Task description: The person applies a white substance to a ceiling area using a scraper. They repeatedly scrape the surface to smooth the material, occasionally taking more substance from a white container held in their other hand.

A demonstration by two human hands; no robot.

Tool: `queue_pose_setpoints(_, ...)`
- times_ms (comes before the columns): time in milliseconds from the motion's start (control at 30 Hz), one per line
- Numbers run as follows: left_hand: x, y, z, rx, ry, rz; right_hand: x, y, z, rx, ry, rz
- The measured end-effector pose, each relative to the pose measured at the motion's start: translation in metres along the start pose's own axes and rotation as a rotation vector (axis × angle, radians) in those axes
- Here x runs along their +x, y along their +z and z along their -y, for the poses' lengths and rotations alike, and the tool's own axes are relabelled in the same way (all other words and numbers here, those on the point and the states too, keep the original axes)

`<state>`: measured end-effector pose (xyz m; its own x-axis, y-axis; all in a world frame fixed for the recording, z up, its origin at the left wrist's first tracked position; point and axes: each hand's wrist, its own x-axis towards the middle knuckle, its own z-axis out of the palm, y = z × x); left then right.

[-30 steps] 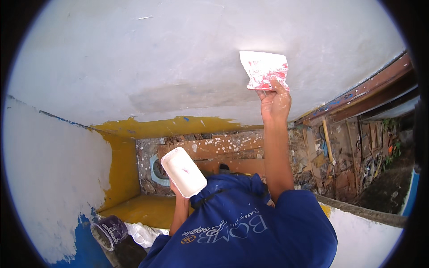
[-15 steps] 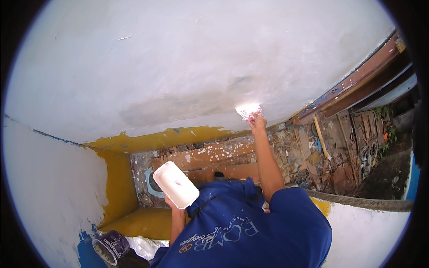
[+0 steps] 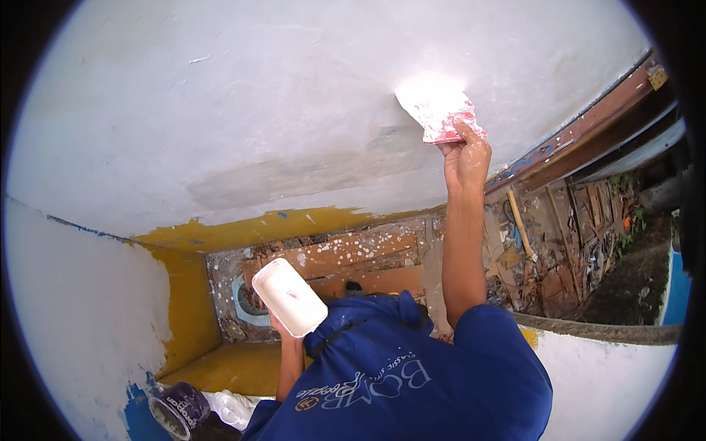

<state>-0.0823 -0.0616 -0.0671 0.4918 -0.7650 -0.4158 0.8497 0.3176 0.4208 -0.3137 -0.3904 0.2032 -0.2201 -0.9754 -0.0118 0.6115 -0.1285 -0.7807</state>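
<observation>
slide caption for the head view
Right hand holds a white-smeared red scraper at the wall; left hand holds a white tray.

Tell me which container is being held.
The white rectangular tub, held in your left hand; the dark purple bucket at the picture's lower left is in neither hand.

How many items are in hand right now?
2: a white tray in the left hand, and a white-smeared red scraper in the right hand, up at the wall. Anything behind the tray would be hidden.

Dark purple bucket, white plastic, wooden stick
</observation>
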Motion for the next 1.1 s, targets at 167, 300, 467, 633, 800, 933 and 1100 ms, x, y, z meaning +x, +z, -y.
queue_pose_setpoints(167,-0.003,0.002,-0.001,0.213,0.112,0.055,-0.014,0.002,0.027,0.047,-0.205,0.044)
queue_pose_setpoints(300,-0.01,0.007,-0.005,0.148,0.114,0.044,-0.043,-0.047,-0.055,0.017,0.083,-0.136)
queue_pose_setpoints(467,-0.013,0.005,-0.013,0.016,0.02,0.057,-0.037,-0.116,-0.203,-0.042,0.45,-0.379)
queue_pose_setpoints(633,-0.003,-0.023,-0.017,0.218,0.132,0.159,-0.021,-0.096,-0.198,-0.118,0.49,-0.338)
queue_pose_setpoints(800,-0.004,-0.026,-0.018,0.109,0.064,0.179,-0.028,-0.017,-0.108,-0.023,0.293,-0.15)
queue_pose_setpoints(933,-0.006,-0.001,-0.011,0.085,0.074,0.06,-0.035,0.028,-0.037,0.027,0.165,-0.03)
queue_pose_setpoints(1100,0.001,-0.017,-0.004,0.082,0.033,0.065,-0.036,0.05,0.028,0.132,-0.047,0.163)
